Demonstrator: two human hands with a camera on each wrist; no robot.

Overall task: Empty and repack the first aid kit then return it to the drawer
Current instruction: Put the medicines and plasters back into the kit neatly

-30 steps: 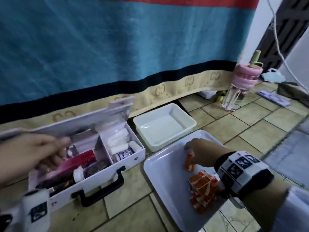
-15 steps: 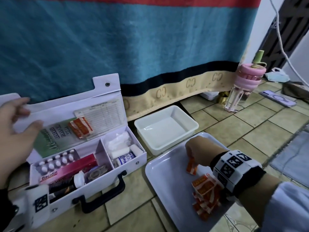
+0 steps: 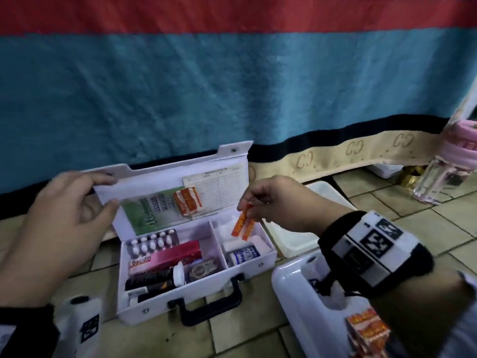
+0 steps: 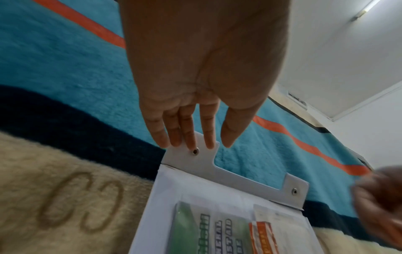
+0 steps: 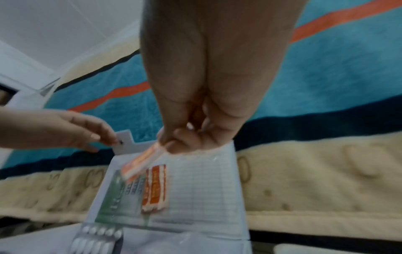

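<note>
Left hand (image 3: 64, 210), fingers straight, steadies the kit lid (image 3: 165, 177) at nine o'clock; right hand (image 3: 281, 202) pinches an orange sachet (image 3: 242, 226) at three.

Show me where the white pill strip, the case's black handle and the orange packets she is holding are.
White pill strip (image 3: 152, 243): head view, middle of the blister sheet.
Black handle (image 3: 210, 307): head view, its lower bar.
Orange packets (image 3: 243, 226): head view, middle of the pair hanging from the right hand.

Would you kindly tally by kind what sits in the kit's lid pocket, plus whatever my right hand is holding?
Green leaflet: 1
Lined record sheet: 1
Orange packets: 2 (pocketed packet; held packet pinched by the right hand)
Total: 4
</note>
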